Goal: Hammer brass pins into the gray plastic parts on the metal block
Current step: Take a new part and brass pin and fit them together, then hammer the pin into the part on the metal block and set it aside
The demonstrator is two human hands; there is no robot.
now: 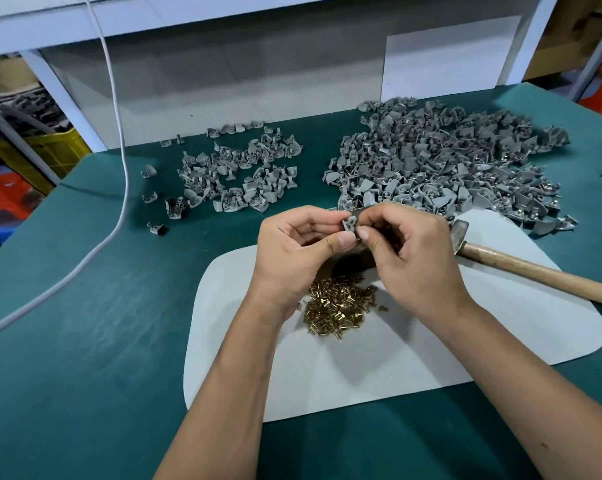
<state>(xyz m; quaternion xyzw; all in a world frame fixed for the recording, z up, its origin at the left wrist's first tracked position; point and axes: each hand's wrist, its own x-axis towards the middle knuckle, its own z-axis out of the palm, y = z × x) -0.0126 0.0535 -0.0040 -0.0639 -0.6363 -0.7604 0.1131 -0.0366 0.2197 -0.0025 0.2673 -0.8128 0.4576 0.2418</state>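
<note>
Both hands meet just above the far edge of the pale mat [396,358], and every place here is given from that mat. The left hand [292,244] pinches one gray plastic part [348,226] between thumb and curled fingers, holding it in the air over the mat's far edge. The right hand [410,251] has its thumb and forefinger closed together right against the part's right side; it seems to be setting a pin there, but the pin itself is too small to make out. The part stands roughly upright between the two thumbs, touching both, so neither hand is nearer. The metal block [353,259] lies directly under the hands on the mat, mostly hidden, so the part must travel straight down to reach it. The brass pins [337,306] lie heaped on the mat, nearer the person than the block. The hammer [535,271] rests across the mat's right side, its head just beside the right hand, which I judge will take it up next
</note>
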